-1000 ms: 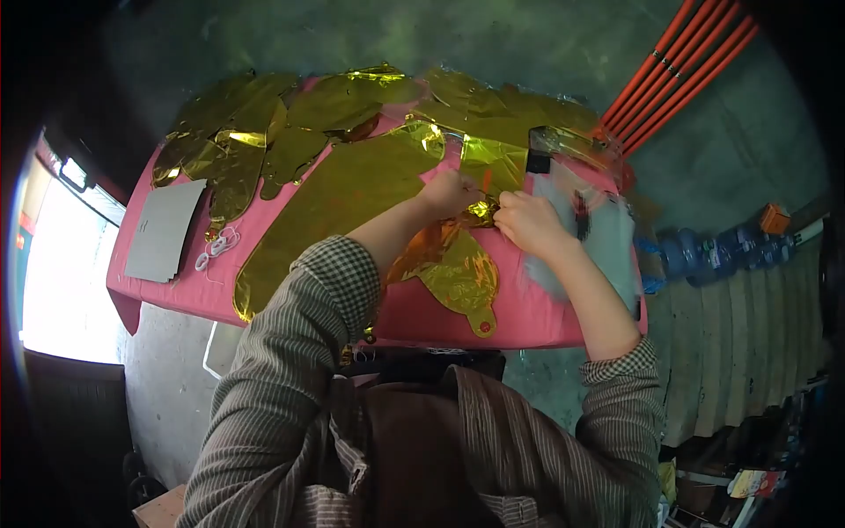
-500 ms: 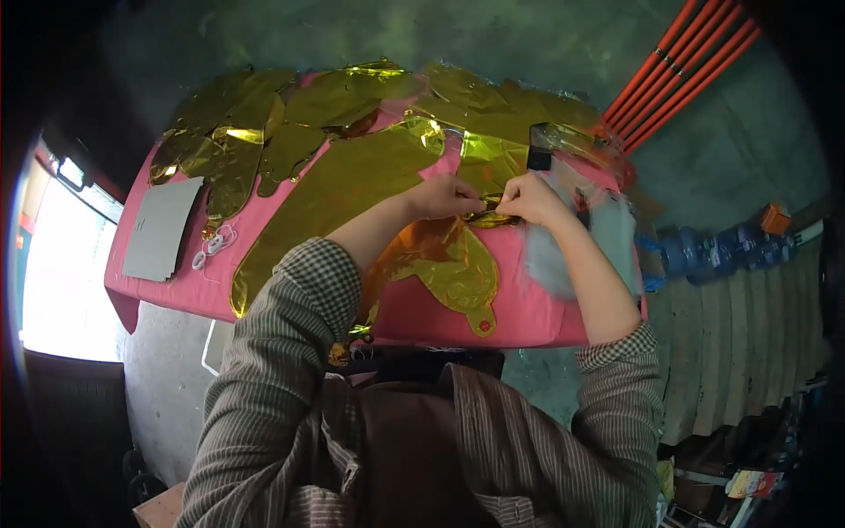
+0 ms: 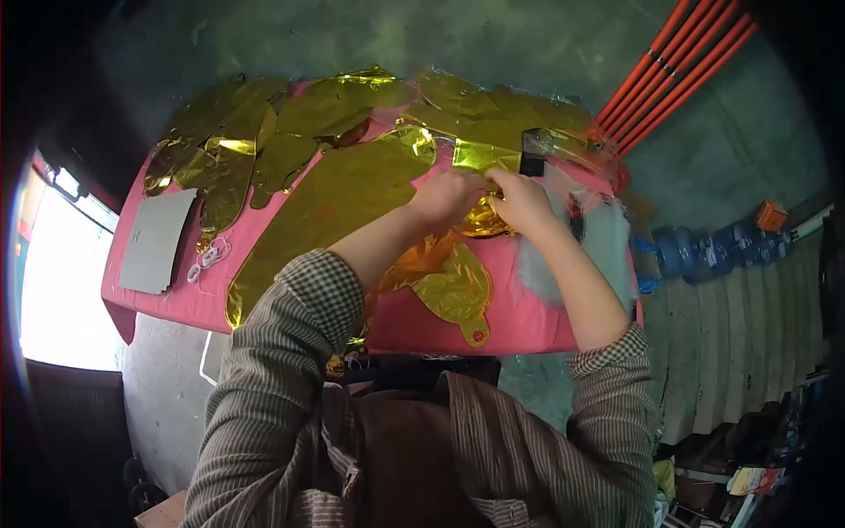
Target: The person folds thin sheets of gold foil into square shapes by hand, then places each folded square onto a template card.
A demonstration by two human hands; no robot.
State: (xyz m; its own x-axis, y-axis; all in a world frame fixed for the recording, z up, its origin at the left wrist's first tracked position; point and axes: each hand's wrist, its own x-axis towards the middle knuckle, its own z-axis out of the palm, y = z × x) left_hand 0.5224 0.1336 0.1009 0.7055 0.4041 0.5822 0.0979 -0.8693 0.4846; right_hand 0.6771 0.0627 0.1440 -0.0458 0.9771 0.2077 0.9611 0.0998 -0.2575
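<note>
My left hand (image 3: pixel 447 201) and my right hand (image 3: pixel 523 204) meet over the middle of the table, fingers bent and closed on a bunched gold foil balloon (image 3: pixel 484 222). The fingertips are partly hidden behind the knuckles. Beneath my left forearm lies a large flat gold foil balloon (image 3: pixel 326 198). Nearer to me rests a rounded foil end (image 3: pixel 453 290) with a tab and a red dot, orange foil beside it. Right of my right hand lie clear plastic bags (image 3: pixel 563 251).
More flat gold foil pieces (image 3: pixel 224 158) cover the back of the pink tablecloth (image 3: pixel 414 330). At the left are a stack of grey card (image 3: pixel 157 242) and white string (image 3: pixel 211 255). Orange poles (image 3: pixel 673 75) and blue plastic bottles (image 3: pixel 717 249) stand beyond the right end.
My hands have drawn closer together and rotated, with the left over the foil. The bunched foil now hangs lower between them, shining orange-gold. The whole view has shifted slightly.
</note>
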